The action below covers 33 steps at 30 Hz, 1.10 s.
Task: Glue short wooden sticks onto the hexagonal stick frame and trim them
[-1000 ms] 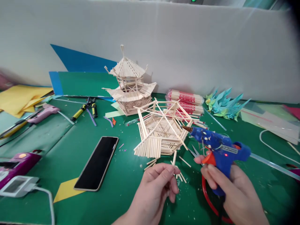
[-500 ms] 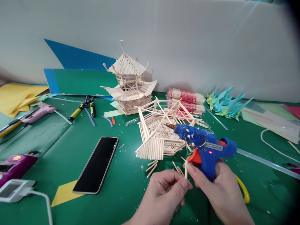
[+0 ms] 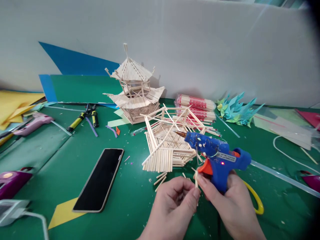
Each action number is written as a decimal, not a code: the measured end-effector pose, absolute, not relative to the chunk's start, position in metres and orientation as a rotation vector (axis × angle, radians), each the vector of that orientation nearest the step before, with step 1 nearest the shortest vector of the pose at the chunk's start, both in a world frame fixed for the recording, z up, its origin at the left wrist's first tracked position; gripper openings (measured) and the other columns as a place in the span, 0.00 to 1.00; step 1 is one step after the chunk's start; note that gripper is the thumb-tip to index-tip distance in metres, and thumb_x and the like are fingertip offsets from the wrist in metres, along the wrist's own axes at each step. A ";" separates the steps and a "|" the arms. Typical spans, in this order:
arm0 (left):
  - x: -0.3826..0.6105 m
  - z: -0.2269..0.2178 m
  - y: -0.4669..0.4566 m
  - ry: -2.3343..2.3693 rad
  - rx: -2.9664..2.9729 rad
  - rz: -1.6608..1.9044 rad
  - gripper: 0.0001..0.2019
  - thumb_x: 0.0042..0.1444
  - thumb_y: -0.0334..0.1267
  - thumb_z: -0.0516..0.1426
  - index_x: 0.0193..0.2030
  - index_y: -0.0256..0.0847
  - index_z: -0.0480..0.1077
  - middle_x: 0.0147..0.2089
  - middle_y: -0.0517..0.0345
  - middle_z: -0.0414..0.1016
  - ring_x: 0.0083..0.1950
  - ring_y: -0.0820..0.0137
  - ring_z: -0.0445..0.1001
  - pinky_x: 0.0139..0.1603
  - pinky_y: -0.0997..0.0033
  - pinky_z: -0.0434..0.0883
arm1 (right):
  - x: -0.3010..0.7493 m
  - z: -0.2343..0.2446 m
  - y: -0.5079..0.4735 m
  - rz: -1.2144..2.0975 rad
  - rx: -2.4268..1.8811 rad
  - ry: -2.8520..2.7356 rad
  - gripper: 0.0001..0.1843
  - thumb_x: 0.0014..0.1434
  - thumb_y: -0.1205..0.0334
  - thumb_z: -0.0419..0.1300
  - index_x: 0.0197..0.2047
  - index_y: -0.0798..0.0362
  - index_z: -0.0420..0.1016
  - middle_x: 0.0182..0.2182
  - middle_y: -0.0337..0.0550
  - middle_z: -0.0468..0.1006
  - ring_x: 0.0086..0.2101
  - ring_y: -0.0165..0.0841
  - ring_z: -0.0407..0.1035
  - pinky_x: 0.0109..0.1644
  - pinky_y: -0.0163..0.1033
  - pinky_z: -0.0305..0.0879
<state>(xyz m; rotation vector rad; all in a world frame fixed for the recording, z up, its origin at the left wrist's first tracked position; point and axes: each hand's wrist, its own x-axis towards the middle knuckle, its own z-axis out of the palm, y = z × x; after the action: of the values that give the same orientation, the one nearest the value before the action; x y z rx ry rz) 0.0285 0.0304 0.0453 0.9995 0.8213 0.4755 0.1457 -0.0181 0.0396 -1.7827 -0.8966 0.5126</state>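
My left hand (image 3: 173, 208) pinches a short wooden stick (image 3: 196, 180) between thumb and fingers, held roughly upright. Wrapped round the handle of a blue hot glue gun (image 3: 212, 146) is my right hand (image 3: 228, 203); its thumb lies close beside the stick. The gun's red light is lit, its nozzle points left, and a clear glue stick (image 3: 280, 175) runs out of its back. Behind the nozzle stands a partly roofed wooden-stick frame (image 3: 172, 143). Several short cut sticks (image 3: 160, 180) lie in front of that frame, some hidden by my left hand.
A finished stick pagoda (image 3: 133, 90) stands at the back, beside bundles of sticks (image 3: 196, 106) in red wrapping. To the left lie a phone (image 3: 100, 181), cutters (image 3: 83, 118) and a pink glue gun (image 3: 36, 125). Blue folded paper (image 3: 237, 108) sits at the back right.
The whole view has shifted slightly, so things on the table appear a little further left. Both hands keep their grips on the stick and the glue gun.
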 end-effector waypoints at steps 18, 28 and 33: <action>0.021 0.045 0.031 0.874 0.964 0.541 0.09 0.46 0.39 0.60 0.21 0.36 0.68 0.18 0.66 0.60 0.21 0.80 0.55 0.21 0.80 0.53 | 0.158 0.032 -0.038 0.667 -1.715 -0.810 0.15 0.54 0.51 0.53 0.25 0.53 0.68 0.18 0.37 0.67 0.21 0.29 0.64 0.24 0.31 0.62; -0.018 0.056 0.050 1.102 1.118 0.719 0.07 0.45 0.39 0.60 0.23 0.39 0.69 0.20 0.65 0.61 0.22 0.78 0.55 0.20 0.81 0.54 | 0.170 0.019 -0.063 0.716 -1.882 -0.902 0.15 0.57 0.49 0.51 0.36 0.52 0.68 0.19 0.36 0.69 0.22 0.29 0.64 0.25 0.29 0.64; -0.020 0.058 0.057 1.115 1.595 0.955 0.04 0.47 0.32 0.56 0.24 0.42 0.67 0.25 0.63 0.64 0.25 0.74 0.59 0.23 0.77 0.58 | 0.156 0.023 -0.062 0.682 -2.101 -0.831 0.22 0.51 0.41 0.50 0.26 0.51 0.69 0.17 0.39 0.70 0.21 0.32 0.66 0.21 0.31 0.62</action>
<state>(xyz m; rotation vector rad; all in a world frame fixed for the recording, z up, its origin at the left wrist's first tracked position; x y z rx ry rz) -0.0201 0.0573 0.0581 1.5949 1.1153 0.9555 0.1557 -0.0621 0.0232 -2.1006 -0.8305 0.6816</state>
